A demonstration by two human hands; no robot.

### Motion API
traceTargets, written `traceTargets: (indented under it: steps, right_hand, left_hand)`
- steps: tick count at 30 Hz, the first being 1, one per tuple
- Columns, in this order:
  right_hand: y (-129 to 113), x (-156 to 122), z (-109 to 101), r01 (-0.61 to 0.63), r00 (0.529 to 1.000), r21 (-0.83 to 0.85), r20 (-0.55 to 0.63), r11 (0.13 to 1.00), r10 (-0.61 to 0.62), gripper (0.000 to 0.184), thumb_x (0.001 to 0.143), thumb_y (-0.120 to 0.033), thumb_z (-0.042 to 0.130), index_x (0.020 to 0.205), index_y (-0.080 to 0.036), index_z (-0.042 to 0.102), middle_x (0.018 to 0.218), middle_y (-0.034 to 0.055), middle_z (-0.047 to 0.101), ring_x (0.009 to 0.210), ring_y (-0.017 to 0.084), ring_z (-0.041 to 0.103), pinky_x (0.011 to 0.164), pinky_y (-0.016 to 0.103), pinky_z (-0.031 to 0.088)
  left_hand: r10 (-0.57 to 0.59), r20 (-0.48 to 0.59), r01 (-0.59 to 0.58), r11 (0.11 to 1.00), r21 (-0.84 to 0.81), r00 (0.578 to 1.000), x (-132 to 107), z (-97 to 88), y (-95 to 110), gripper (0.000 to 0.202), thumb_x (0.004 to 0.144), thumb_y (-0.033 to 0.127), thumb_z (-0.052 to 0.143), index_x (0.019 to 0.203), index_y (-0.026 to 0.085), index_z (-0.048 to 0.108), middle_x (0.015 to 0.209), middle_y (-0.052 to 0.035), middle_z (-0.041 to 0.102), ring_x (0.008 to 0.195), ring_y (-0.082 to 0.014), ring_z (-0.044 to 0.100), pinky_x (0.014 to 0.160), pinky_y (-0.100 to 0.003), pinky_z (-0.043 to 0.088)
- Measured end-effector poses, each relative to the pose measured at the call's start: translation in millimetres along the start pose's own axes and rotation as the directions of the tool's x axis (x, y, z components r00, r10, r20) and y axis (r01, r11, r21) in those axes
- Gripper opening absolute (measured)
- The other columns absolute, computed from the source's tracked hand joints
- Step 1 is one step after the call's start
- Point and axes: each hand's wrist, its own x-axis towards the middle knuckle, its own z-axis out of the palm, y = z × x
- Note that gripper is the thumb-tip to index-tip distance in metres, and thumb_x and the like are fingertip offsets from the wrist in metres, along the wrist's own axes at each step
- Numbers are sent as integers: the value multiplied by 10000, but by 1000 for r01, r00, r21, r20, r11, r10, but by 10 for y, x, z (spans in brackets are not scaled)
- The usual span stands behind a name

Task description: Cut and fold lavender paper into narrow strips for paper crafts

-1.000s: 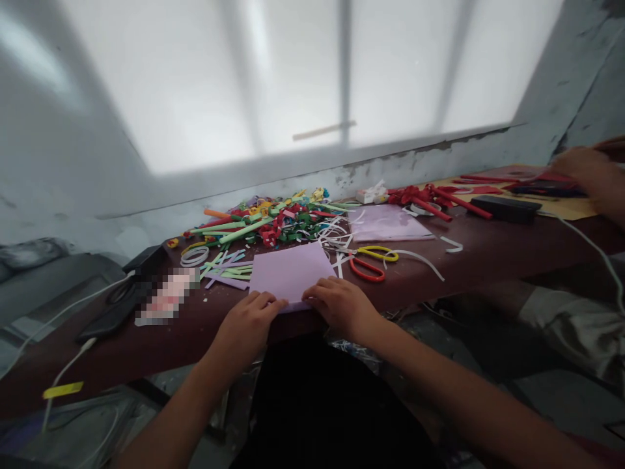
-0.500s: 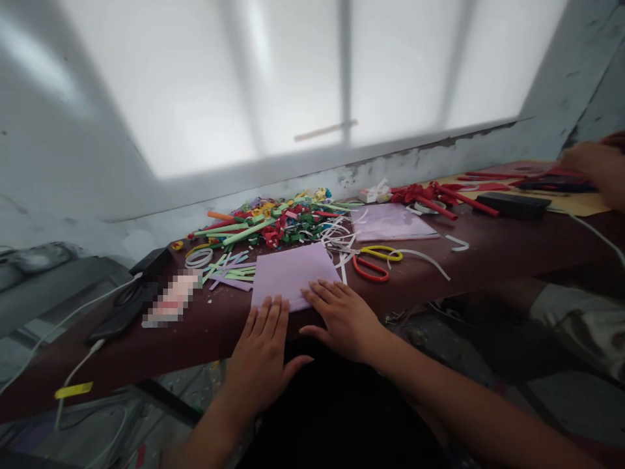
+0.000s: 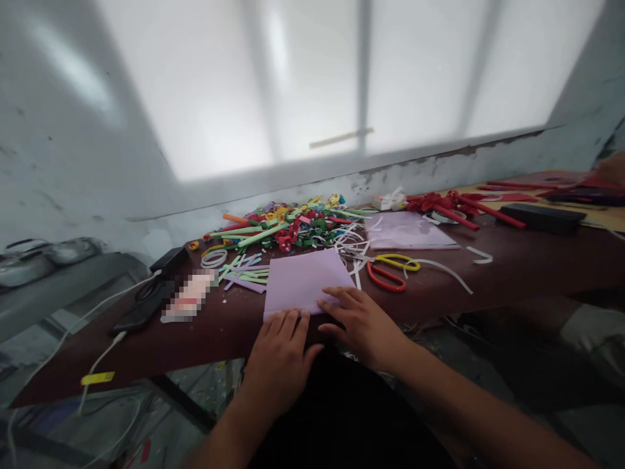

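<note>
A lilac sheet of paper [image 3: 305, 280] lies at the near edge of the dark brown table [image 3: 512, 267]. My left hand [image 3: 280, 361] rests flat with its fingers stretched out, the fingertips on the sheet's near edge. My right hand [image 3: 361, 322] lies beside it, fingers spread and pressing the sheet's near right corner. Neither hand holds anything.
Behind the sheet lies a heap of coloured paper strips and rolls [image 3: 288, 228]. Scissors [image 3: 390, 270] with one red and one yellow handle lie to the right, then another lilac sheet [image 3: 405, 229] and red paper rolls [image 3: 454, 205]. A phone with cables [image 3: 144, 306] lies at the left.
My hands went from curled fingers at the sheet's near edge to flat, spread fingers. The left hand slid back towards the table edge. The view shifted, so everything sits further right.
</note>
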Motion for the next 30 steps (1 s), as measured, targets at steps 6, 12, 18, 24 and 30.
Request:
traceTargets:
  steps: [6,12,18,24,30]
  right_hand:
    - [97,207,-122,-19,999,29,35,999,18,168,969,-161,716,1112,-221,780,1047,70,720,961,224,650,930,362,528]
    - [130,286,-171,-85,995,50,54,995,83,181,1002,-133,665,1104,-240,769,1024,18,741,957,179,681,882,291,518]
    - [71,210,-121,-73,997,5,15,997,72,119,997,-182,675,990,-206,791,1017,55,732,959,231,651,930,356,517]
    - [-49,-127,52,10,999,-22,-34,1000,-11,436,989,-225,676,1384,-54,609,1400,164,601,1281,324,547,1115,489,436]
    - [-22,-170,86,21,998,-31,-56,999,-23,468,996,-306,686,1395,-74,604,1416,161,588,1290,313,545,1112,481,450]
  left_hand:
    - [51,105,-39,993,-112,993,336,-116,-335,350,915,20,501,1167,165,696,998,-93,729,959,-255,674,864,-404,562]
    - [51,118,-34,990,-138,992,339,-160,-340,440,894,-21,454,1179,203,704,987,-66,736,939,-217,689,855,-360,574]
    - [-49,-1,49,999,-1,999,18,19,39,414,974,141,430,1348,85,600,1298,-203,682,1209,-331,634,1029,-524,504]
    - [-31,-55,34,998,53,998,-227,134,169,698,973,451,528,1500,11,404,1486,-266,541,1413,-393,477,1127,-563,407]
    - [-30,-78,34,998,51,996,-191,101,137,664,988,508,495,1449,30,479,1428,-257,591,1359,-383,523,1083,-544,443]
